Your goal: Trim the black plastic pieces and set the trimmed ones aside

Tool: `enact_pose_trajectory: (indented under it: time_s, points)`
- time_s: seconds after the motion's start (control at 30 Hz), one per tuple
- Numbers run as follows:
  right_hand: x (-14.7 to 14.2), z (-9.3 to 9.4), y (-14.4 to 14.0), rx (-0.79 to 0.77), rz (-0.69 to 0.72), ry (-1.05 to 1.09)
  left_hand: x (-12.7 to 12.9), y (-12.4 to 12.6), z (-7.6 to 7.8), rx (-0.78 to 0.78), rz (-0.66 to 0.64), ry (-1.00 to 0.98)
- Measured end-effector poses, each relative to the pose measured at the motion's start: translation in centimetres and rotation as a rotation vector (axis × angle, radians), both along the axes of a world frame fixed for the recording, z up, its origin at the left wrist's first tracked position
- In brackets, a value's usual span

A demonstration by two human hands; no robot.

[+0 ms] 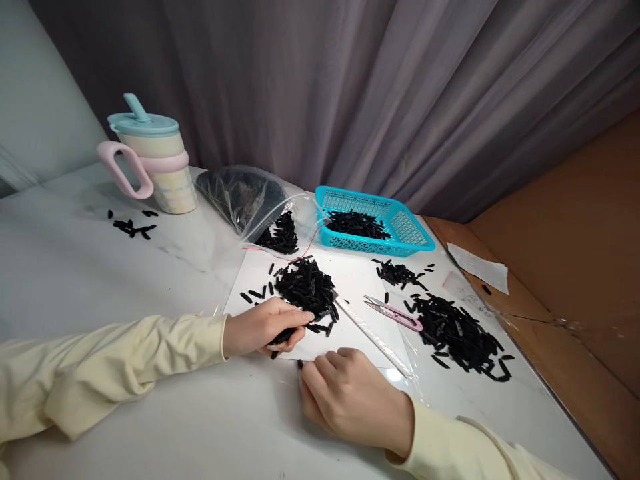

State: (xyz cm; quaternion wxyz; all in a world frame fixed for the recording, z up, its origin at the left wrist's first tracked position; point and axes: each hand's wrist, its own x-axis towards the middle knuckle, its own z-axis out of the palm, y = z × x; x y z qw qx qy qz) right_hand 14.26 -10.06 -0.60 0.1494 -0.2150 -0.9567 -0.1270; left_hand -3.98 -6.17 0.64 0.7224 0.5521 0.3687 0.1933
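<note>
**Both hands low at the near edge of a white sheet, among small black pieces**

Left hand [263, 328] at 7 o'clock of the frame centre, sleeve in pale yellow, fingers curled narrow around a few small black pieces [283, 337] — touching the near rim of the middle pile [306, 288] on the white sheet [350, 280]. Right hand [345, 397] at 6 o'clock, knuckles up, fingers folded under; one black piece tip [301, 364] peeking out at the fingertips, though whether pinched or merely touched cannot be told.

At 3 o'clock of the left hand, a clear plastic strip [373, 337] lying slantwise, and just beyond it pink thread snips [395, 312] resting flat. Further toward 4 o'clock, a bigger heap of black pieces [457, 337] spread over clear film. A smaller scatter [397, 273] at 1 o'clock of the middle pile.

Behind, at 12 o'clock, a turquoise basket [410, 230] with more black pieces inside, just beside an open zip bag [267, 213] — partly filled with the same. At 10 o'clock, well apart, a lidded cup with pink handle [150, 167] and a few loose pieces [133, 227] near its foot. Grey curtain [350, 87] across the back; brown cardboard [575, 253] at 3 o'clock.
</note>
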Motion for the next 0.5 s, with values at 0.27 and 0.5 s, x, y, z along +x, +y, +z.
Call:
enact_pose_trajectory:
  time_s: [0.27, 0.5]
  points:
    - [1.1, 0.0, 2.5, -0.165, -0.155, 0.201, -0.1, 0.1, -0.2, 0.025, 0.006, -0.027]
    - [1.2, -0.4, 2.8, -0.263, -0.042, 0.261, -0.2, -0.2, 0.3, 0.135, -0.047, 0.023]
